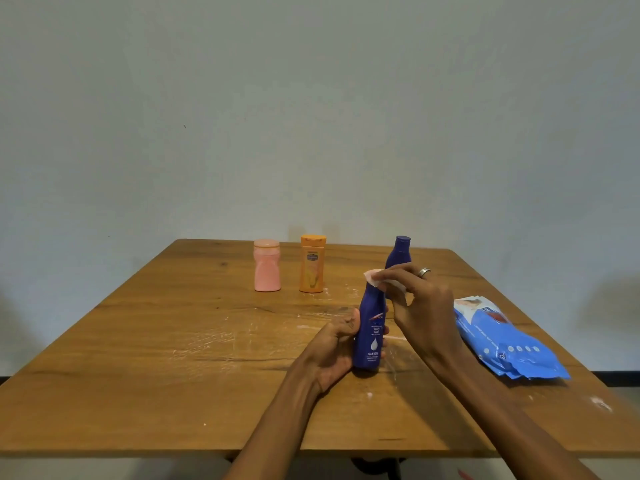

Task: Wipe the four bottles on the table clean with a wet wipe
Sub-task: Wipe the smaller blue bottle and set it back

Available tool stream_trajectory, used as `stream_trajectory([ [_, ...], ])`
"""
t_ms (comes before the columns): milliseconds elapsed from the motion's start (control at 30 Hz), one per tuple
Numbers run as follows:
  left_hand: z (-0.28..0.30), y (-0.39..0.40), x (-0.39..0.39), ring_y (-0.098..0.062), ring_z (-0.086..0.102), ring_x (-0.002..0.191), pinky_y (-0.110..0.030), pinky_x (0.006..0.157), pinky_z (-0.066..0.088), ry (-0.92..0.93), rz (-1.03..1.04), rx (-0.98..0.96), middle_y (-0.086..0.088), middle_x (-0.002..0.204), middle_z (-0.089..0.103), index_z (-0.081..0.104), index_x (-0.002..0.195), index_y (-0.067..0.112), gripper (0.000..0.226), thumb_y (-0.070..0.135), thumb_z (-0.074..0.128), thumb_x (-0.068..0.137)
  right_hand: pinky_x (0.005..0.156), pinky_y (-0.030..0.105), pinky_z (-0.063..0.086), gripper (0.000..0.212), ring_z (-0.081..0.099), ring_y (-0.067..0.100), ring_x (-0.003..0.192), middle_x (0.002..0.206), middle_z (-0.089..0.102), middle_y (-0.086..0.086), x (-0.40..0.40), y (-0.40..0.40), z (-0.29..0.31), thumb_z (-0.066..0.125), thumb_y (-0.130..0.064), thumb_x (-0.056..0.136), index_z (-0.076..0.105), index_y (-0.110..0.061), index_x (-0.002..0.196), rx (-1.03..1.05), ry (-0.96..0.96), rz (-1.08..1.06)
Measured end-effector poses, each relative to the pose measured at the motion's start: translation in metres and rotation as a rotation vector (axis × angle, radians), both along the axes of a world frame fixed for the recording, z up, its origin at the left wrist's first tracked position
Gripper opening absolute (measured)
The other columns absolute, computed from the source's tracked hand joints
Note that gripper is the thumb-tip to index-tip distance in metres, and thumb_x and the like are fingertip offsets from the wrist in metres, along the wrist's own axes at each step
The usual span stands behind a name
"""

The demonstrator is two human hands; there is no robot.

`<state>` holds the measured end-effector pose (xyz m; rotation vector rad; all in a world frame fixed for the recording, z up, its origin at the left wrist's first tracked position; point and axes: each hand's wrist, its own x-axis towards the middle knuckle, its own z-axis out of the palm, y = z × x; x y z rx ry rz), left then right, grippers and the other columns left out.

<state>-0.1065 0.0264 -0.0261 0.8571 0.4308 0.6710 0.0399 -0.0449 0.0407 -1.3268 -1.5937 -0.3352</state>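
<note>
Gripping the near blue bottle (370, 336) upright in the left hand (337, 344), fingers curled round its lower body, base at or just above the table (173, 341). Pinching a white wipe (382, 280) in the right hand (420, 308), fingertips clamped on it, pressing it against the cap. Working on this bottle only, probably early on. Waiting at the far edge: pink bottle (267, 265), orange bottle (312, 264), and a second blue bottle (399, 252) partly hidden behind the hand. Impossible to tell whether any are already clean. Lying to the right, the wipe pack (502, 341).
</note>
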Motion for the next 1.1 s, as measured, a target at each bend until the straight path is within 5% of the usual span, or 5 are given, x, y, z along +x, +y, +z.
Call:
stream_trajectory([
  [267,0.000,0.000,0.001,-0.032,0.064,0.099,-0.057,0.104,0.043,-0.014,-0.051,0.015,-0.023,0.115,0.066,0.052,0.138,0.001,0.049,0.026,0.055,0.096,0.073,0.006,0.049,0.042,0.060,-0.013,0.096,0.094,0.058,-0.034,0.001,0.000,0.007,0.075,-0.007,0.084,0.061,-0.045,0.093,-0.042,0.260,-0.001],
  [600,0.002,0.001,0.005,-0.025,0.062,0.096,-0.043,0.092,0.047,0.055,-0.015,0.150,-0.016,0.111,0.067,0.060,0.131,0.003,0.065,0.035,0.078,0.077,0.075,0.020,0.048,0.019,0.057,0.002,0.089,0.100,0.071,-0.009,0.009,0.009,0.017,0.075,-0.019,0.087,0.074,-0.031,0.101,-0.156,0.090,-0.067],
  [700,0.001,0.003,0.006,-0.019,0.065,0.105,-0.032,0.091,0.050,0.039,0.065,0.187,-0.011,0.119,0.069,0.058,0.137,0.007,0.071,0.028,0.082,0.073,0.075,0.008,0.042,0.030,0.059,0.004,0.091,0.103,0.072,-0.006,0.004,0.007,0.019,0.076,-0.006,0.083,0.075,-0.026,0.105,-0.134,0.033,-0.075],
  [933,-0.001,0.001,0.010,-0.028,0.060,0.125,-0.045,0.110,0.044,0.012,0.101,0.304,-0.012,0.130,0.067,0.062,0.132,0.008,0.057,0.020,0.078,0.079,0.072,-0.002,0.038,0.037,0.056,0.004,0.097,0.109,0.068,0.002,-0.005,-0.002,0.007,0.080,-0.001,0.078,0.074,-0.016,0.111,-0.027,-0.068,-0.063],
  [1100,0.001,-0.003,0.008,-0.023,0.063,0.105,-0.038,0.089,0.049,0.036,0.107,0.297,-0.007,0.115,0.070,0.065,0.130,0.011,0.049,0.024,0.075,0.083,0.079,0.002,0.040,0.042,0.055,0.005,0.102,0.115,0.066,0.004,-0.006,-0.006,-0.005,0.080,-0.001,0.078,0.071,-0.013,0.117,0.018,-0.096,-0.076],
])
